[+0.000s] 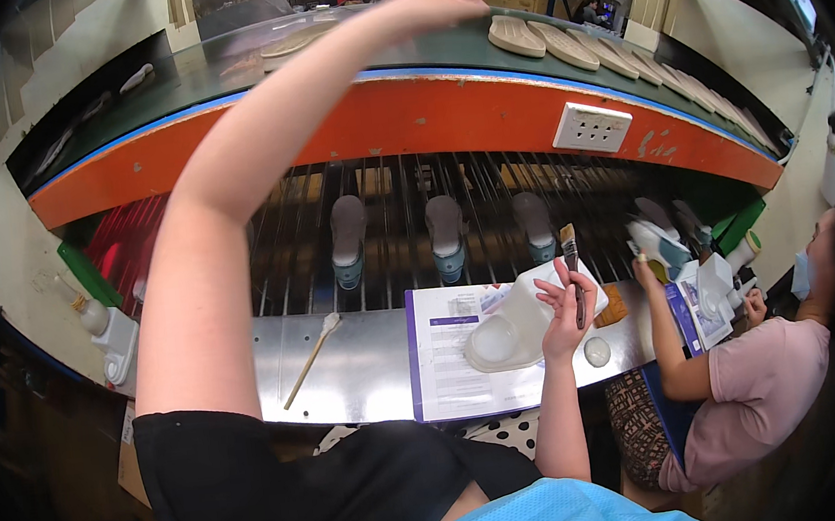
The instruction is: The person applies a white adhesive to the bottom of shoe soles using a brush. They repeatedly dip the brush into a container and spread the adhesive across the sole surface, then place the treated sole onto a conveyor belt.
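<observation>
"Pale, flat, foot-shaped soles (563, 46): where are they?"

"On the long, dark green shelf (179, 82) up top. One bit shows beyond the left arm (191, 312). More sit in a row at the right, maybe so each is easy to pick up."

"And the left hand (438, 2)?"

"Over the shelf, just left of that row. It's blurry, so I can't tell if it's open or closed."

"What's on its right, lower down?"

"A white plastic tub (532, 305) on a purple-edged paper (445, 388). It's near the right hand (564, 317), perhaps for a short reach. That hand grips a dark-handled brush (571, 256), tan hairs up, maybe to keep them off things."

"And the tabletop (377, 365)?"

"Shiny silver metal. A thin wooden stick (309, 366) lies at its left. Past it, three dark grey shoes (445, 223) rest on thin bars (389, 223) below an orange board (444, 117). At the far right sits a person in a pink top (770, 367)."
</observation>
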Available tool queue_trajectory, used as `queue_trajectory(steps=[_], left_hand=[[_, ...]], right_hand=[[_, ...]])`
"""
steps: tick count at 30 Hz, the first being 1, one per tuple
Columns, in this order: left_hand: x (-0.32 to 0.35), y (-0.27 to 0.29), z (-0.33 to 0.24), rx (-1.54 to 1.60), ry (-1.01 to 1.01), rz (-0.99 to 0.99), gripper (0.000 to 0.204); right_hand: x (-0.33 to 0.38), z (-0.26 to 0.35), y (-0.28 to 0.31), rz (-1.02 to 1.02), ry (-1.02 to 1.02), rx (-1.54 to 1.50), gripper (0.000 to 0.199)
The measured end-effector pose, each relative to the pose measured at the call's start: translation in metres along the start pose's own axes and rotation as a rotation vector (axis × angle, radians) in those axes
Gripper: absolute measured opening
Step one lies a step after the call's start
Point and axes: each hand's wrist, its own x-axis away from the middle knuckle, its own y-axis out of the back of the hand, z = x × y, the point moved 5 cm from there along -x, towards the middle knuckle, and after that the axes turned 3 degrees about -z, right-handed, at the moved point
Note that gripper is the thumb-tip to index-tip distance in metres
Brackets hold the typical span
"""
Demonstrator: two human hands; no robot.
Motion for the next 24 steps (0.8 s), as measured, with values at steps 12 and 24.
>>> queue_trajectory(steps=[12,24], left_hand=[[-0.044,-0.091,0.009,-0.577,-0.066,0.140,0.062],[0.040,-0.032,-0.022,-1.037,-0.450,-0.091,0.045]], right_hand=[[0.001,-0.001,-0.001,0.021,0.014,0.063,0.025],[0.001,0.001,0.000,0.013,0.014,0.065,0.024]])
